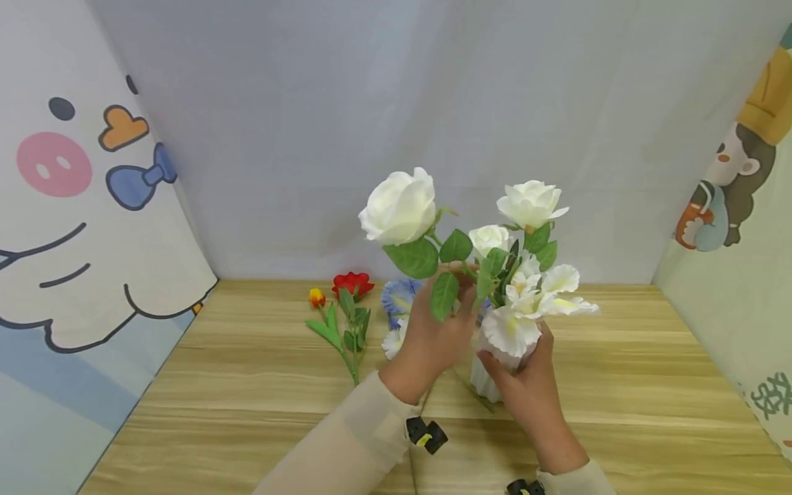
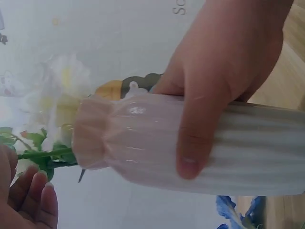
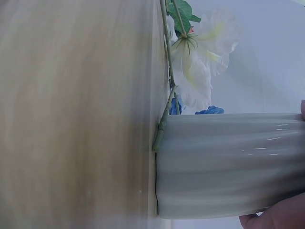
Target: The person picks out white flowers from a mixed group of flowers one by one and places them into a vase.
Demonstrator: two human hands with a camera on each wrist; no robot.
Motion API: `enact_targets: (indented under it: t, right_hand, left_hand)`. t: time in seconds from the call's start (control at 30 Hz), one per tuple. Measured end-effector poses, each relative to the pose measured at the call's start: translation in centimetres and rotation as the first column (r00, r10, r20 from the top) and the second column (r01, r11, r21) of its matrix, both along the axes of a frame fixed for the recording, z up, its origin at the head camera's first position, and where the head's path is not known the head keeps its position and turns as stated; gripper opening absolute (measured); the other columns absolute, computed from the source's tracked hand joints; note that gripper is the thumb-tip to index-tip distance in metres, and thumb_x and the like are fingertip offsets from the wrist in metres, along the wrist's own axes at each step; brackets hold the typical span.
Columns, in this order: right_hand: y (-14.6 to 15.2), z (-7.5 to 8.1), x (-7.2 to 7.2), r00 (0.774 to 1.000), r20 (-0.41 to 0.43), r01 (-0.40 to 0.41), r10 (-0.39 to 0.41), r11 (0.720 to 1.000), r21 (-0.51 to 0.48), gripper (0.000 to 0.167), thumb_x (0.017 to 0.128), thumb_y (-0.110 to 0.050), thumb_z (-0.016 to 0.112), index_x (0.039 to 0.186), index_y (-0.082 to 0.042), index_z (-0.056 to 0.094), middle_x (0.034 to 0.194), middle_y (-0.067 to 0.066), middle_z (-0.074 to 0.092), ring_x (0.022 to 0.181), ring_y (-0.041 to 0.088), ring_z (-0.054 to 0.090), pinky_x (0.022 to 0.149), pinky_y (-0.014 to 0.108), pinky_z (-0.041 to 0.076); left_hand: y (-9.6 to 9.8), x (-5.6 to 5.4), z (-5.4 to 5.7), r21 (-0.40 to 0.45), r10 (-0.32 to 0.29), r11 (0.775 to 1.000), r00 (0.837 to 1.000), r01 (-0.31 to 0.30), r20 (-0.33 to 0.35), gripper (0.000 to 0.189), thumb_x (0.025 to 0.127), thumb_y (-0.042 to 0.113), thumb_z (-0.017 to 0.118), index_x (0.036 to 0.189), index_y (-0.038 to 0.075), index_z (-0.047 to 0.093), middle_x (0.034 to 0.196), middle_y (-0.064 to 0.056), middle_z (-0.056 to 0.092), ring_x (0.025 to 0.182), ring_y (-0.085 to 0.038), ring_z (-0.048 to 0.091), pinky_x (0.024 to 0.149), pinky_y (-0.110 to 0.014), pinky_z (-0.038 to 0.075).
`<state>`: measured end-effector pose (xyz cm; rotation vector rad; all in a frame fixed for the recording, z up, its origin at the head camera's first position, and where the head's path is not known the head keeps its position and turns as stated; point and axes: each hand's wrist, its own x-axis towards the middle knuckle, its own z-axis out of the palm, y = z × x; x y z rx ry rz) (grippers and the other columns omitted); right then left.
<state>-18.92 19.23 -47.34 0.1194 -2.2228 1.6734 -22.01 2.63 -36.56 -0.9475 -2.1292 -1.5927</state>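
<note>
A white ribbed vase (image 1: 485, 377) stands upright on the table, its fluted mouth (image 2: 93, 133) plain in the left wrist view. My right hand (image 1: 531, 385) grips it round the upper body, the thumb across the near side. White roses (image 1: 531, 204) and a white iris (image 1: 513, 328) rise over the vase. Beside the mouth, my left hand (image 1: 436, 337) pinches the green stem (image 2: 45, 153) of a large white rose (image 1: 399, 210), whose bloom leans out to the left. Leaves cover part of the left fingers in the head view.
Left of the vase lie a red flower (image 1: 353, 283), a small orange-yellow tulip (image 1: 317, 297) and a blue iris (image 1: 399, 297). A loose stem (image 3: 164, 119) touches the vase base. Printed cloth hangs at both sides, with a plain pale cloth (image 1: 278, 172) behind.
</note>
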Motion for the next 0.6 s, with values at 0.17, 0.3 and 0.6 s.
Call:
enact_targets:
  t: [0.17,0.3,0.6]
  right_hand:
    - [0.0,0.0,0.1,1.0,0.01,0.002,-0.002,1.0,-0.001,0.097,0.091,-0.012,0.081,0.159,-0.011,0.012,0.145,0.016,0.04,0.132,0.028,0.045,0.102,0.03,0.041]
    - [0.1,0.0,0.1,1.0,0.019,0.009,-0.009,1.0,-0.001,0.099,0.091,-0.014,0.082,0.16,-0.012,0.011,0.146,0.016,0.041,0.133,0.028,0.045,0.106,0.035,0.041]
    - [0.0,0.1,0.2,1.0,0.012,0.003,-0.002,1.0,-0.011,0.1,0.09,-0.014,0.082,0.16,-0.013,0.011,0.148,0.013,0.04,0.134,0.026,0.044,0.105,0.029,0.038]
  left_hand:
    - [-1.0,-0.4,1.1,0.103,0.09,0.992,0.982,-0.074,-0.165,0.012,0.105,0.007,0.059,0.114,0.002,0.065,0.094,-0.007,0.066,0.083,-0.016,0.062,0.079,-0.033,0.052]
    - [-1.0,-0.6,1.9,0.159,0.11,0.983,0.982,-0.086,-0.151,0.011,0.104,0.008,0.06,0.109,0.0,0.066,0.089,-0.009,0.064,0.073,-0.019,0.057,0.07,-0.034,0.05]
    - [-0.6,-0.5,1.6,0.085,0.174,0.983,0.965,-0.16,-0.196,0.008,0.1,0.006,0.065,0.103,-0.002,0.066,0.093,-0.012,0.067,0.076,-0.022,0.063,0.071,-0.03,0.054]
